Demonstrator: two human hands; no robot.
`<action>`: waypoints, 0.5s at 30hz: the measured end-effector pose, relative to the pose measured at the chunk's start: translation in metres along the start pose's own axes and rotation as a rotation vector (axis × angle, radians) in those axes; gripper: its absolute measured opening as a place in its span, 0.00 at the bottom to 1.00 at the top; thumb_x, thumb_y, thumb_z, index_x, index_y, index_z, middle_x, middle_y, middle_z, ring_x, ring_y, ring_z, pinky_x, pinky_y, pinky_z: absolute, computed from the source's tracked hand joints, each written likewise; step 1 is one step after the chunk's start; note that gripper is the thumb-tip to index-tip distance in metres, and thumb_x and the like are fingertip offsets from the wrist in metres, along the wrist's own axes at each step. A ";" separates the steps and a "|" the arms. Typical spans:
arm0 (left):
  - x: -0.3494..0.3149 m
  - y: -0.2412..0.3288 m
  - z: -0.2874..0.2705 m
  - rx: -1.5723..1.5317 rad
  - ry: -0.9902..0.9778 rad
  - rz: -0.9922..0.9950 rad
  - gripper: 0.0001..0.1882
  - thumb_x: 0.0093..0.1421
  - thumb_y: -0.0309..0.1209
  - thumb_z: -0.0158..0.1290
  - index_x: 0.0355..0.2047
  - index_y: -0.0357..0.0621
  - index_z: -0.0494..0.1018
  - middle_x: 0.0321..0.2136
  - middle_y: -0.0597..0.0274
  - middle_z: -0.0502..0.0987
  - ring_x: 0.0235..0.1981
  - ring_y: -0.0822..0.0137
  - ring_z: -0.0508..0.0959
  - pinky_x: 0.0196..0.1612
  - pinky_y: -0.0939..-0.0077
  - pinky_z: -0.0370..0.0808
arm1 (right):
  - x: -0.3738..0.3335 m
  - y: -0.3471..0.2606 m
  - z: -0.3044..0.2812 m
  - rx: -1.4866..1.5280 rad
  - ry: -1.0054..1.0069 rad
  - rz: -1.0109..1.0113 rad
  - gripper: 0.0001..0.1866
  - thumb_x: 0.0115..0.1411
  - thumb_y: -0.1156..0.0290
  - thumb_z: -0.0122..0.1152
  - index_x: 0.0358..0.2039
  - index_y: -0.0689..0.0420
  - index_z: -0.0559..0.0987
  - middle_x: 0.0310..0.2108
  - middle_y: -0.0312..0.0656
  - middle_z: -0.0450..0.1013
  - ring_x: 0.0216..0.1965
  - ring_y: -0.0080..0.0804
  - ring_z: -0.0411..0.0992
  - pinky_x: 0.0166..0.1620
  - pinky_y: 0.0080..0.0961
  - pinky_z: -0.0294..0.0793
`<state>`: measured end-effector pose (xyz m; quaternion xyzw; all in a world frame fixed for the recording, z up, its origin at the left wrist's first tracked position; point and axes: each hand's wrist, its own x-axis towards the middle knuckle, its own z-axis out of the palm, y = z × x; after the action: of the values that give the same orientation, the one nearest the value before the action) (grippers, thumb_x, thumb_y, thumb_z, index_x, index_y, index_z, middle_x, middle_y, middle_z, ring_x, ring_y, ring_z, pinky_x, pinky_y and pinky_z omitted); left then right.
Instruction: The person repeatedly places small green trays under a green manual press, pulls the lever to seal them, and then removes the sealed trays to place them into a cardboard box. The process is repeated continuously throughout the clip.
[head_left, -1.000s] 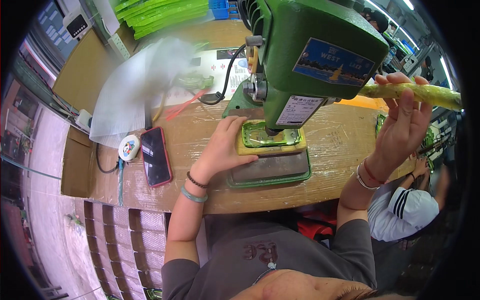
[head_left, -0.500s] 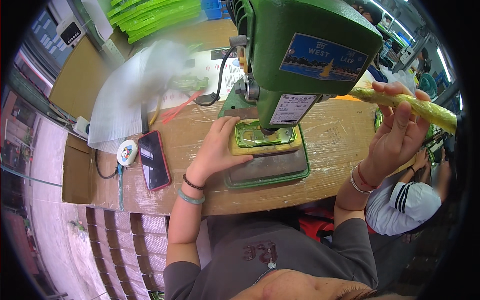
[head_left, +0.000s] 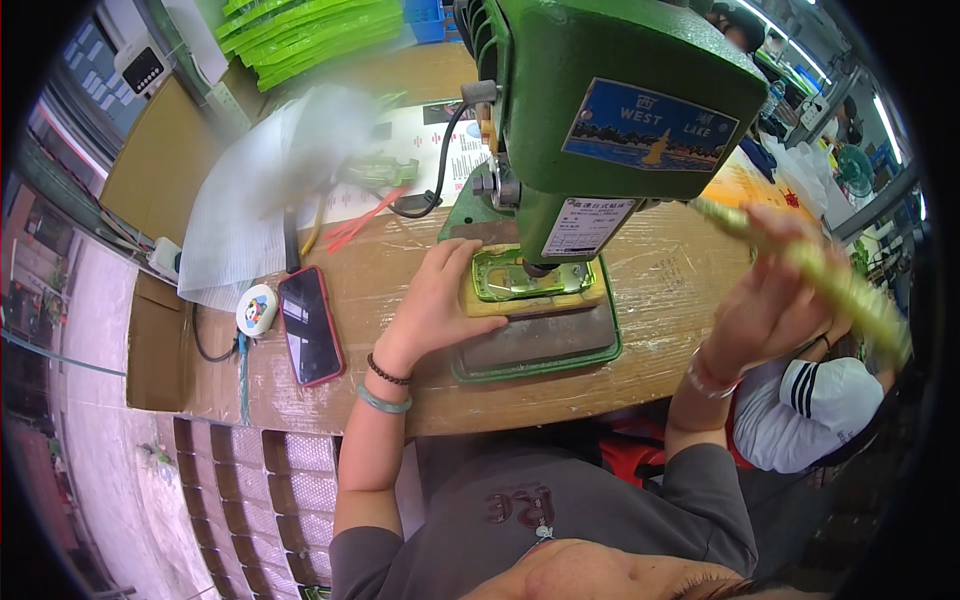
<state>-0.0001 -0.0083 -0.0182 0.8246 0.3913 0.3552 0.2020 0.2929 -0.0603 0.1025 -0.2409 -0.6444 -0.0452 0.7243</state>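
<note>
At the left of the worktop (head_left: 660,320), a translucent sheet of wrapping (head_left: 235,215) lies bunched, with a white round object (head_left: 256,310) and a red-edged phone (head_left: 311,326) nearer the person. Right of the phone comes the left hand (head_left: 430,300), palm down and parted in a wide curve between thumb and fingers; it grasps the left end of a yellow block (head_left: 545,304), fingers at its far corner and thumb along its near side. On the block sits a clear green case (head_left: 500,288), lying flat above the grey plate of the machine's base (head_left: 545,342). Over the case stands the green head of a drill press (head_left: 550,195), its dark spindle end (head_left: 540,269) directly above the case; whether they touch cannot be told. At the right, the right hand (head_left: 770,300) is raised off the worktop, fingers curled closed around a yellow-green wrapped lever (head_left: 845,285) that slopes down to the right; both are blurred, so the exact finger placement is unclear.
</note>
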 end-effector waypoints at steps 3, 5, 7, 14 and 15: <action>-0.002 -0.002 -0.002 0.012 0.000 -0.014 0.47 0.39 0.40 0.73 0.57 0.35 0.66 0.52 0.47 0.69 0.55 0.49 0.70 0.58 0.61 0.70 | 0.066 0.044 0.025 -0.134 -0.052 0.137 0.21 0.68 0.71 0.52 0.59 0.63 0.65 0.43 0.47 0.72 0.44 0.35 0.73 0.51 0.31 0.73; 0.002 0.002 -0.003 0.009 -0.013 -0.012 0.47 0.38 0.40 0.73 0.57 0.36 0.66 0.52 0.47 0.69 0.55 0.49 0.70 0.58 0.61 0.69 | 0.096 0.101 0.038 -0.110 -0.197 0.284 0.21 0.64 0.71 0.53 0.57 0.64 0.67 0.41 0.45 0.73 0.40 0.31 0.72 0.44 0.28 0.72; 0.005 0.003 -0.001 0.003 -0.021 -0.004 0.47 0.38 0.40 0.74 0.57 0.36 0.66 0.52 0.47 0.69 0.55 0.49 0.70 0.58 0.61 0.69 | 0.086 0.170 0.060 0.056 -0.238 0.631 0.21 0.61 0.72 0.55 0.54 0.65 0.69 0.38 0.43 0.74 0.37 0.26 0.71 0.38 0.25 0.71; 0.000 0.002 -0.002 0.017 -0.020 -0.024 0.47 0.37 0.39 0.73 0.57 0.35 0.66 0.52 0.46 0.68 0.55 0.48 0.68 0.59 0.60 0.68 | -0.049 0.151 0.014 -0.116 -0.651 1.226 0.10 0.59 0.73 0.58 0.41 0.61 0.75 0.24 0.40 0.77 0.18 0.25 0.75 0.20 0.19 0.75; 0.002 0.002 -0.002 0.023 -0.021 -0.016 0.47 0.38 0.39 0.72 0.57 0.34 0.65 0.52 0.46 0.68 0.56 0.47 0.67 0.60 0.59 0.68 | -0.062 0.141 0.004 -0.052 -0.622 1.294 0.09 0.60 0.68 0.61 0.36 0.61 0.77 0.23 0.40 0.76 0.20 0.25 0.75 0.22 0.21 0.73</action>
<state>0.0005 -0.0082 -0.0148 0.8273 0.4000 0.3403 0.1993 0.3321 0.0501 0.0026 -0.5935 -0.5477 0.4486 0.3828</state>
